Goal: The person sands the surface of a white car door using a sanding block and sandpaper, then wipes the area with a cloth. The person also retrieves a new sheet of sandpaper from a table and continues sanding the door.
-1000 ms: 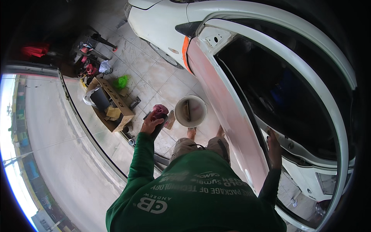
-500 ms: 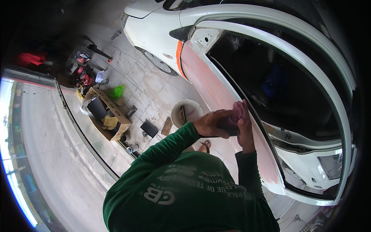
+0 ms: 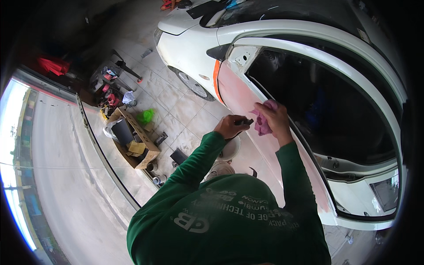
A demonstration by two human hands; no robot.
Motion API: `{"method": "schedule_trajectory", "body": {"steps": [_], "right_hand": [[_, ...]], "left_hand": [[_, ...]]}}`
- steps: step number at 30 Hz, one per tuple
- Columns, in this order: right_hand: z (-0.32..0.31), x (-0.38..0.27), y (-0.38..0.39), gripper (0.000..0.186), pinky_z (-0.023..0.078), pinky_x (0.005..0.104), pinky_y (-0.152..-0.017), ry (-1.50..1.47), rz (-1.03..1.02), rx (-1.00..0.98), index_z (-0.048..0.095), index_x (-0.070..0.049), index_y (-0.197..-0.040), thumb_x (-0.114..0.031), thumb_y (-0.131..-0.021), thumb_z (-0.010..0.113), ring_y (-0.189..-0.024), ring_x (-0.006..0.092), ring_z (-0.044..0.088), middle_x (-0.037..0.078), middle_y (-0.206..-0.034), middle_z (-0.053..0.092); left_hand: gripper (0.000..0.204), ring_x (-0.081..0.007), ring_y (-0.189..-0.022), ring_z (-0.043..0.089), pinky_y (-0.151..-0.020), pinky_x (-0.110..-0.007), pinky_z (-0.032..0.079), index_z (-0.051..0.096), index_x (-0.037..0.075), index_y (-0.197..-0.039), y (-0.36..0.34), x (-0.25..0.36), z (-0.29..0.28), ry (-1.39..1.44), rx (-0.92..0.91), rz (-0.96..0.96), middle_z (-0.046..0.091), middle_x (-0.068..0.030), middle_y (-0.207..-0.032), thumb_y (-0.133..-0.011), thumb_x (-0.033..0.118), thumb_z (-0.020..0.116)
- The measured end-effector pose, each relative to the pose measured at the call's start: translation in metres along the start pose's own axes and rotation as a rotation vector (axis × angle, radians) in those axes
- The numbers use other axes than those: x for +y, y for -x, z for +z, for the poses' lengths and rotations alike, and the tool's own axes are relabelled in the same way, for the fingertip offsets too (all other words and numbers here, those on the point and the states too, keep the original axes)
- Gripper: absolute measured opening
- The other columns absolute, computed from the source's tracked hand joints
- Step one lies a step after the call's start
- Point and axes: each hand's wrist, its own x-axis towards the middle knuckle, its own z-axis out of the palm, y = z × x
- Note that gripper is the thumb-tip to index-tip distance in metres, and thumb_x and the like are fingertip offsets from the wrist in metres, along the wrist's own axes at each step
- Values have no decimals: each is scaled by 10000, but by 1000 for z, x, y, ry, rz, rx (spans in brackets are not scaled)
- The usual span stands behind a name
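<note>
Hands: two, both out in front of the person, near each other, in one green shirt (image 3: pixel 221 207).
Left hand (image 3: pixel 229 126): the grip is closed around one dark block (image 3: pixel 247 122); fingers hide most of it, and its end pokes out just beside the cloth.
Right hand (image 3: pixel 277 118): the grip is squeezed on one pink cloth (image 3: pixel 263 126), which hangs out in soft folds.
Cloth spot: in front of the car door (image 3: pixel 274 152), by its window edge; I cannot tell if it touches.
Car: one white car (image 3: pixel 181 46), with one front wheel (image 3: pixel 193 85) showing plainly.
Door edges: one orange strip (image 3: pixel 216 83) lies along the front edge; the window edge runs close by the right hand; a big pink patch is on the door's side.
Room: a wide strip of tile floor (image 3: pixel 176 106) lies between the box and the car.
Bucket: one pale bucket (image 3: pixel 232 149) on the floor, partly hidden under the left arm, so it stands near the feet.
Box: one brown box (image 3: pixel 151 157) full of bits, with two round cans (image 3: pixel 160 179) beside it.
Other floor things: one black flat piece (image 3: pixel 179 156), one bright green bag (image 3: pixel 145 115), one dark chair (image 3: pixel 126 68) farther off.
</note>
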Motion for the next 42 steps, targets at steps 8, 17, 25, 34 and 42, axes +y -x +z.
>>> {"method": "schedule_trajectory", "body": {"steps": [8, 17, 25, 34, 42], "right_hand": [[-44, -12, 35, 350, 547, 405, -651, 764, -21, 242, 722, -49, -849, -373, -812, 850, -642, 308, 688, 140, -730, 704], [-176, 31, 164, 306, 571, 429, -694, 992, 554, 541, 754, -130, -1103, -363, -907, 722, -731, 276, 742, 141, -795, 723], [-159, 25, 150, 306, 568, 440, -661, 905, 645, 553, 744, -120, -1023, -405, -912, 719, -648, 268, 728, 109, -734, 717], [-171, 41, 165, 392, 558, 462, -715, 1193, 657, 393, 749, -131, -1022, -498, -957, 628, -789, 349, 731, 176, -789, 716], [-194, 62, 174, 416, 558, 465, -744, 1266, 597, 225, 769, -136, -990, -526, -942, 632, -807, 336, 735, 143, -808, 737]], "left_hand": [[588, -382, -1200, 612, -1049, -477, 477, 679, 85, -1292, -94, -14, -40, -528, 370, 417, 677, -168, -1251, -753, 214, 877], [564, -485, -1138, 555, -976, -560, 473, 653, 88, -1351, -155, -54, 0, -532, 790, 444, 575, -231, -1377, -815, 229, 758], [563, -452, -1205, 554, -1025, -522, 459, 613, 85, -1404, -159, -67, -71, -644, 624, 395, 562, -202, -1433, -871, 218, 733], [623, -411, -1211, 549, -1048, -538, 441, 590, 148, -1439, -77, -58, 36, -625, 409, 473, 541, -162, -1474, -851, 244, 774], [561, -425, -1202, 555, -1025, -523, 443, 627, 127, -1398, -154, -43, -40, -568, 672, 359, 569, -192, -1415, -859, 238, 735]]}}
